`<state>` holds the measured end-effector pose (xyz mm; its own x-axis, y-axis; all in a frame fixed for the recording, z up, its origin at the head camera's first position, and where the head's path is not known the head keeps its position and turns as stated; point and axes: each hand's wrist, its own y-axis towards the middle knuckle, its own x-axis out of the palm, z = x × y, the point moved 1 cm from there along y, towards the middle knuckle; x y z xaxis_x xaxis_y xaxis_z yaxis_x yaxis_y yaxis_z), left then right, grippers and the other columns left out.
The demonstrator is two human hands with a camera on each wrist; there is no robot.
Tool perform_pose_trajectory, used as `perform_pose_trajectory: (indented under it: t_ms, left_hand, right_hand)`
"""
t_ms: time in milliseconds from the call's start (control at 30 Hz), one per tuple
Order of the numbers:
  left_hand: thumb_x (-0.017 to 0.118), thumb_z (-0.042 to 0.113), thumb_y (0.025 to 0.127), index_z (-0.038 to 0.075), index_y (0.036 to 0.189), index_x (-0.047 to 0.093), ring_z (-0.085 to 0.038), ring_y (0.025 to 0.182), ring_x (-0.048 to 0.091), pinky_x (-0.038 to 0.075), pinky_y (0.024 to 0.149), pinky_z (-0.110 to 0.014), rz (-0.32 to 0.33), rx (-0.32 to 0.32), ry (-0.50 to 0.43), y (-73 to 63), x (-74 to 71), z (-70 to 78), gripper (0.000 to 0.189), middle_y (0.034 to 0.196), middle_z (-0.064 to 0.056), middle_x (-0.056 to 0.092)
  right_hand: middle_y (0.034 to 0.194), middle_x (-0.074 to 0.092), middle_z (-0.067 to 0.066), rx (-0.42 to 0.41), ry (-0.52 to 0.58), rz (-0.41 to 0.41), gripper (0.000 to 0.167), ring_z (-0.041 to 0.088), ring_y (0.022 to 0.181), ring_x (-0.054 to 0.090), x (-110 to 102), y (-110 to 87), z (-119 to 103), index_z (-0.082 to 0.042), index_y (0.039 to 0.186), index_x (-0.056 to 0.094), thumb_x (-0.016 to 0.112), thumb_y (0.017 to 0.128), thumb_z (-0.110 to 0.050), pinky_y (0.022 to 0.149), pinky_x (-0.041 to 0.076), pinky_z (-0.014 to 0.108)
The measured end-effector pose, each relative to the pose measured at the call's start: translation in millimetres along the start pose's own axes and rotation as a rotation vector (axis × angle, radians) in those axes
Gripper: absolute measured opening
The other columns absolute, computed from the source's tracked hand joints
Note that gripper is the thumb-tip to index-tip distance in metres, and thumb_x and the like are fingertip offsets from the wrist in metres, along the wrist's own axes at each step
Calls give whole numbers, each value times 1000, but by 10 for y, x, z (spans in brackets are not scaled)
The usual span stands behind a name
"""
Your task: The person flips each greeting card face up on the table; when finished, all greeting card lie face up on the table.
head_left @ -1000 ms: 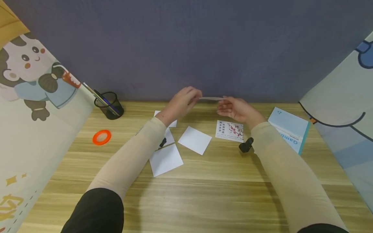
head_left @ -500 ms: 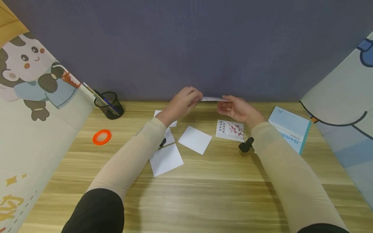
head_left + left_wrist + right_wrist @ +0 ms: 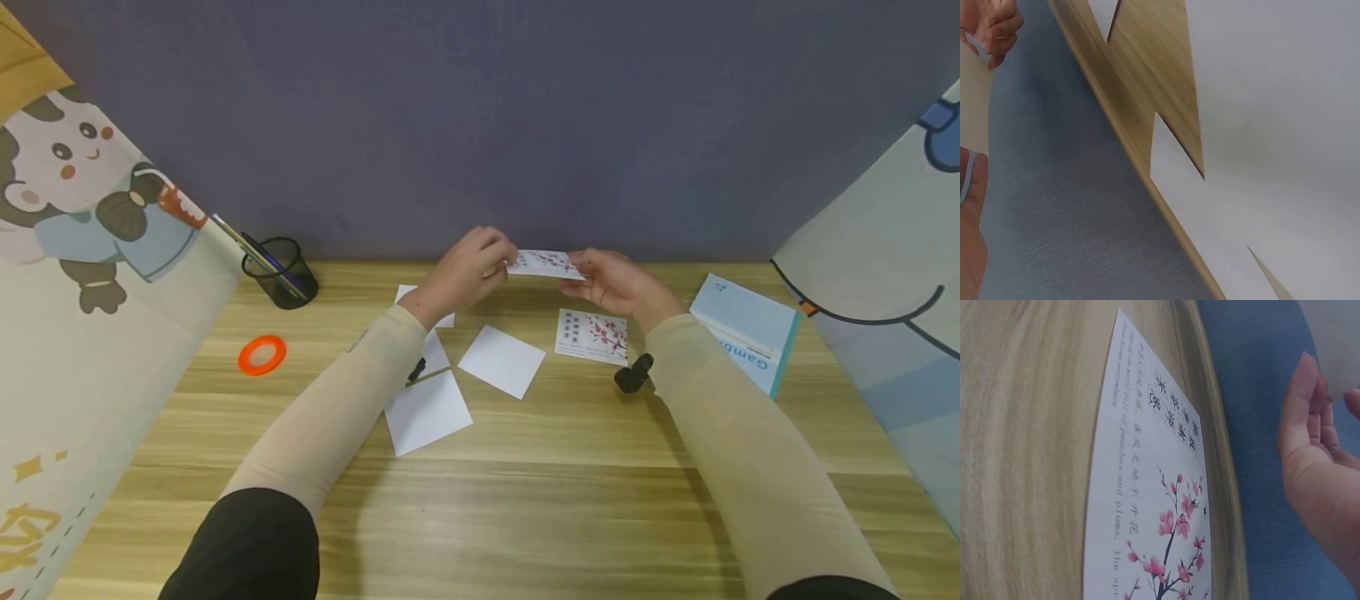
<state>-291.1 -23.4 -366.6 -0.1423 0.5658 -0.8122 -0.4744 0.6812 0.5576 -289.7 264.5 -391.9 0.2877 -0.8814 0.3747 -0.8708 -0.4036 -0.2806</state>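
Between my two hands hangs a postcard with red blossoms on its face, lifted above the back of the table and tilted toward the head camera. My left hand pinches its left end. The right end is pinched by my right hand, with the lower fingers loosely curled. In the left wrist view the card's plain back shows at the left edge. Below my right hand lies a similar blossom card, printed with characters and a line of English. Several blank white cards, one of them a loose square, lie near my left forearm.
A black mesh pen cup with pens stands at the back left. In front of it lies an orange ring. A light blue notebook is partly hidden behind my right forearm. A dark grey panel rises along the table's back edge.
The held postcard has turned from nearly edge-on to showing its blossom-printed face, its near edge dipping lower. Both hands stay almost in place. The things on the table have not moved.
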Motion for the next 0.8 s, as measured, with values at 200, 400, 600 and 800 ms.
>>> perform_pose_trajectory:
  t_ms: [200,400,600,800]
  left_hand:
    - [69,1,98,10,108,69,-28,116,63,55,101,-37,6,12,-2,-21,6,-5,13,118,-9,68]
    - [69,-4,94,8,106,70,-30,116,63,56,100,-37,-2,27,-3,-47,19,-21,17,116,-11,68]
    - [66,-8,94,7,108,71,-30,119,62,55,104,-36,-30,23,3,-71,33,-36,21,117,-11,68]
    - [69,-6,94,7,108,71,-31,122,61,55,107,-36,-42,15,5,-77,26,-47,19,119,-12,68]
  right_hand:
    - [106,69,5,-14,6,2,15,15,88,75,1,0,14,-4,116,58,44,113,-8,88,66,29]
    - [98,66,1,-2,4,9,8,14,82,69,18,-12,26,-6,118,52,48,112,-5,80,64,26]
    - [92,66,0,7,-18,31,9,14,78,66,27,-30,20,-7,120,51,50,111,-5,74,62,23]
    - [92,68,1,8,-34,28,8,15,79,68,31,-39,24,-8,115,56,50,111,-5,73,62,23]
